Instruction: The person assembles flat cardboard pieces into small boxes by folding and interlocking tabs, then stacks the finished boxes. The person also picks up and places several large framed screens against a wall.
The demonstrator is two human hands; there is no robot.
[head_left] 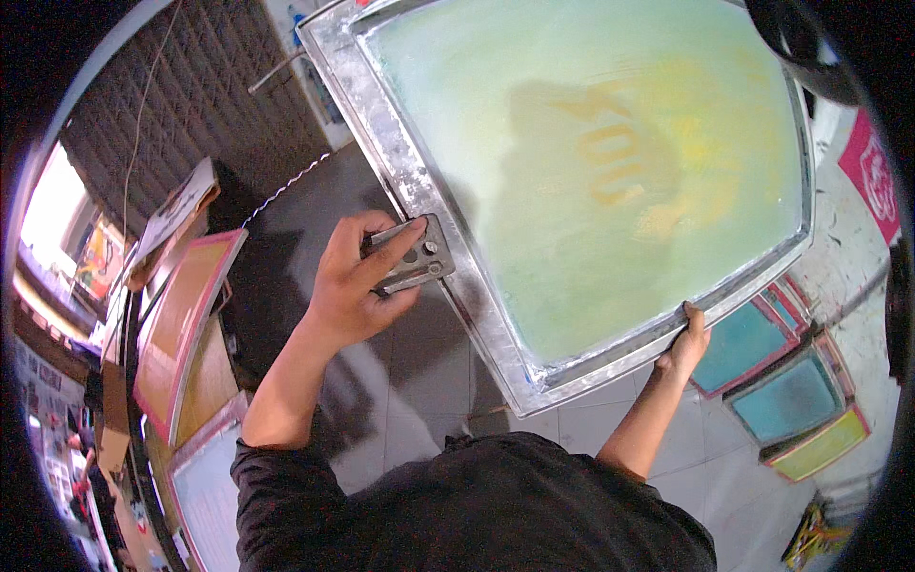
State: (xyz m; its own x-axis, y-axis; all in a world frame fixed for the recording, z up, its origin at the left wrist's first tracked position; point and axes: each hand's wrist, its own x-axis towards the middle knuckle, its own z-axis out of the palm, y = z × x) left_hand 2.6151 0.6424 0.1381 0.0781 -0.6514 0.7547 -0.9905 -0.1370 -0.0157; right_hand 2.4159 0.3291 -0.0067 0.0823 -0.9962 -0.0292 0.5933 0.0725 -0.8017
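Observation:
A large screen-printing frame point(496, 365) with a metal border fills the upper right, tilted. Its pale green mesh point(543, 276) carries a faint yellowish stencil and a yellow stain, and a shadow falls across it. At the frame's left side, my left hand point(355, 278) has its fingers curled round a grey metal bracket point(431, 250) with round holes or bolts, which sits against the border. My right hand point(688, 341) grips the frame's lower edge, the thumb up on the rim and the other fingers hidden underneath.
Several smaller coloured screens point(786, 386) lean at the right. On the left stand boards and a red-edged screen point(186, 329). A corrugated shutter point(205, 105) rises behind, with a twisted white cord point(286, 189) near it. Grey tiles point(429, 381) cover the floor.

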